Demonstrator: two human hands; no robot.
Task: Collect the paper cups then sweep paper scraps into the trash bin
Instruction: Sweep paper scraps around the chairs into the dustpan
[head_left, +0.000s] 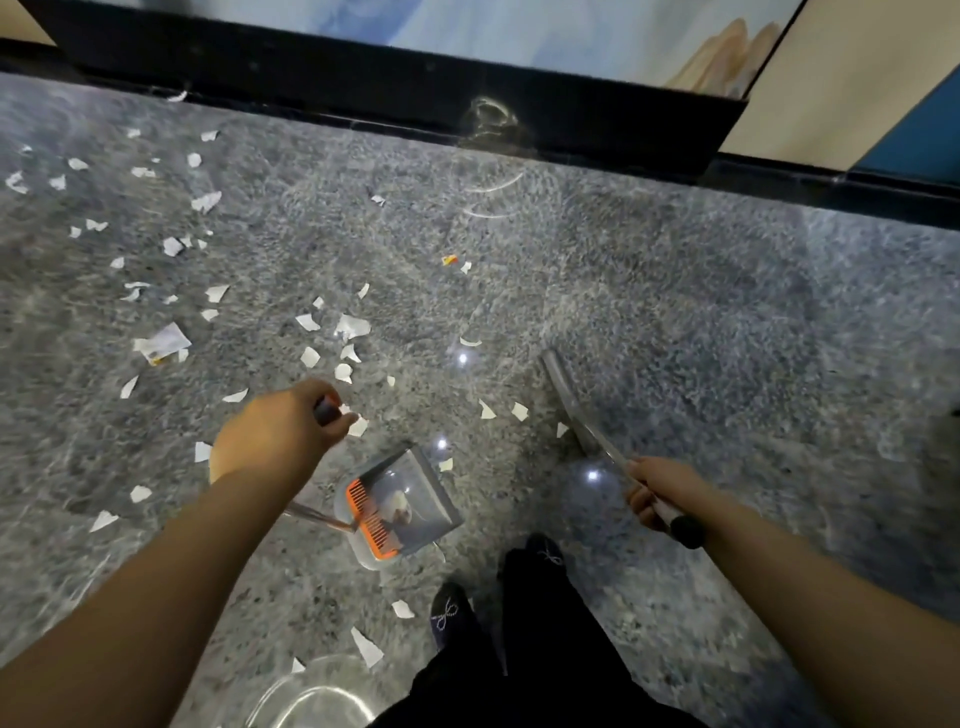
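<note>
The left hand (283, 434) curls tight around the dark grip of a long handle (327, 409) that runs down to a grey dustpan (410, 501) on the speckled floor (675, 322). The dustpan sits just ahead of the person's dark shoes (543, 558); it has an orange comb (371, 519) at its near edge and some pale scraps lie inside. The right hand (657, 491) grips a metal pole (582, 421) with a black end cap, angled away towards the far side. White paper scraps (166, 338) lie scattered across the floor, mostly to the left and far left, with a few between the dustpan and the pole. A black skirting (363, 78) runs along the far wall.
</note>
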